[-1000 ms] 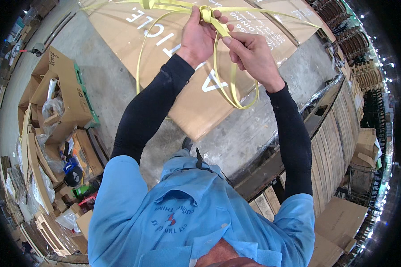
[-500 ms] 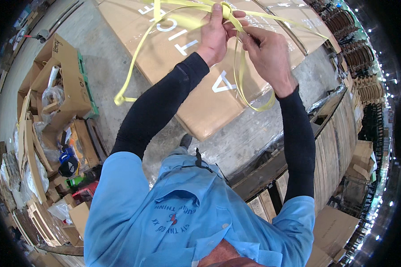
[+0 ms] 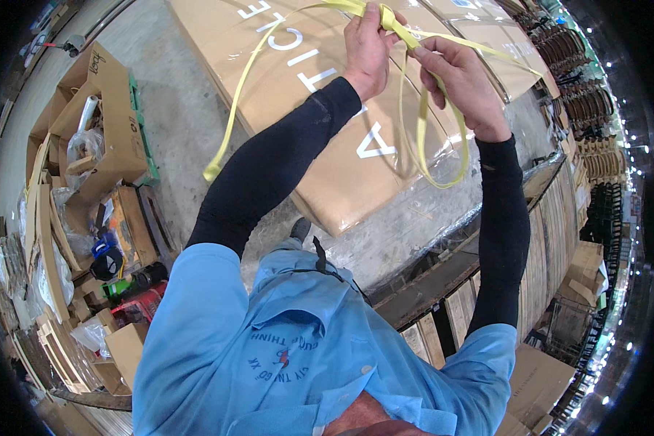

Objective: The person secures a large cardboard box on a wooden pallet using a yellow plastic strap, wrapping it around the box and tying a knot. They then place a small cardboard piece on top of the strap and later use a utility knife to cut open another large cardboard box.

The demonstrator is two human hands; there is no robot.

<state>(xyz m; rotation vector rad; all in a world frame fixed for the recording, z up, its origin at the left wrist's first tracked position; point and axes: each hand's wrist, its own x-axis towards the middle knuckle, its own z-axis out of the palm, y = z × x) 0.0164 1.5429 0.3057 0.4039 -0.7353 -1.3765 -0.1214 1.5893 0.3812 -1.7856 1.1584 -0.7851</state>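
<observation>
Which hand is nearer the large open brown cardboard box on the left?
Left. The left hand holds the flat yellow strap, right of the box; the right hand, also on the strap, is farther right.

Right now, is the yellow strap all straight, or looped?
Looped: below the right hand, the yellow strap hangs down and curves back up.

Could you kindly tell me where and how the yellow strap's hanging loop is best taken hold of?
I'd suggest pinching the yellow strap at the loop's low bend, coming from the lower right: the band is thin and flat, and that bend hangs below the right grip, bowing out past the edge of the cardboard box in this view.
</observation>
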